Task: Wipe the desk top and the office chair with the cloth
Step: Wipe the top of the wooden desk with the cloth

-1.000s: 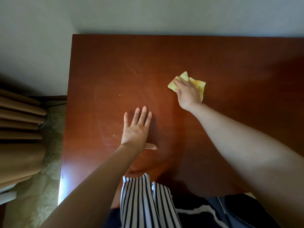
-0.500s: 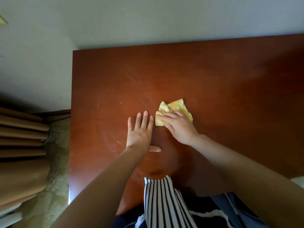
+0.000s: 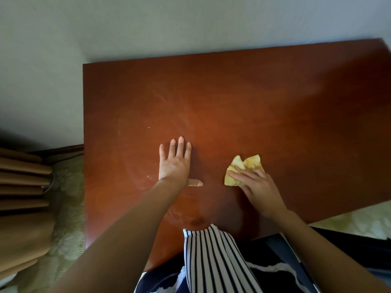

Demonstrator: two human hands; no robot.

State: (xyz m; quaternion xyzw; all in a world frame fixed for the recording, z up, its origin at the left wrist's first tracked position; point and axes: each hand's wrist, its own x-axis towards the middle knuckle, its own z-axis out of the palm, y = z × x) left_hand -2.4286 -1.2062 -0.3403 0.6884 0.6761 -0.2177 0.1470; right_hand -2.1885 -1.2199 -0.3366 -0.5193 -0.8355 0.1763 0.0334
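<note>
The reddish-brown wooden desk top (image 3: 275,106) fills the middle of the head view, with faint pale wipe streaks left of centre. A crumpled yellow cloth (image 3: 241,168) lies on the desk near its front edge. My right hand (image 3: 257,187) presses down on the cloth with the fingers spread over it. My left hand (image 3: 175,163) rests flat on the bare wood to the left of the cloth, fingers apart and thumb out, holding nothing. No office chair shows in view.
A pale wall (image 3: 148,24) runs behind and to the left of the desk. Tan pleated curtains (image 3: 21,187) hang at the left over a patterned floor covering (image 3: 67,208). My striped clothing (image 3: 211,261) is at the desk's near edge.
My right hand has slid the cloth from the desk's middle toward me, then to the right, away from the left hand. The left hand has stayed planted. The camera has tilted.
</note>
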